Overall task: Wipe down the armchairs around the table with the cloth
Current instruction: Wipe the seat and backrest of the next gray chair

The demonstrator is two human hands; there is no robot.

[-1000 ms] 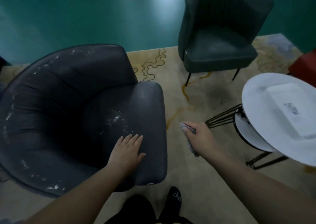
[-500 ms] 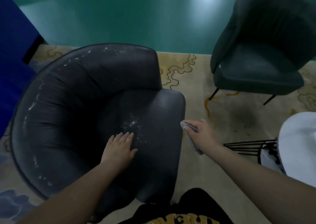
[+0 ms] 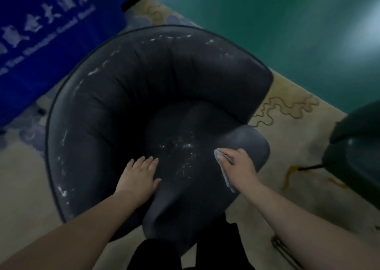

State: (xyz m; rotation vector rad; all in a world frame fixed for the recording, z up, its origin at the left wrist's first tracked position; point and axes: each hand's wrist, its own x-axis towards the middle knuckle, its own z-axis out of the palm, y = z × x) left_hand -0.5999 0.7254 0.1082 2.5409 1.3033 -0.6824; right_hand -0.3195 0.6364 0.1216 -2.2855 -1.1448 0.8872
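A round dark grey armchair [image 3: 127, 96] fills the middle of the view, with white specks on its seat cushion and worn white marks along the curved back. My left hand [image 3: 139, 177] lies flat on the left part of the seat, fingers straight. My right hand [image 3: 239, 167] grips a folded grey cloth [image 3: 223, 167] and holds it against the right side of the seat, next to the white specks. The cloth hangs down under the palm.
A second dark green chair [image 3: 353, 146] stands at the right edge. A blue banner with white lettering [image 3: 47, 29] is at the upper left, a teal wall [image 3: 267, 26] behind. Patterned beige carpet [image 3: 287, 129] lies around the armchair. My dark trousers [image 3: 160, 255] show at the bottom.
The view swung left and closer to the grey armchair; the white table left the view. My right hand moved with the cloth from beside the seat onto the cushion. My left hand stayed on the seat.
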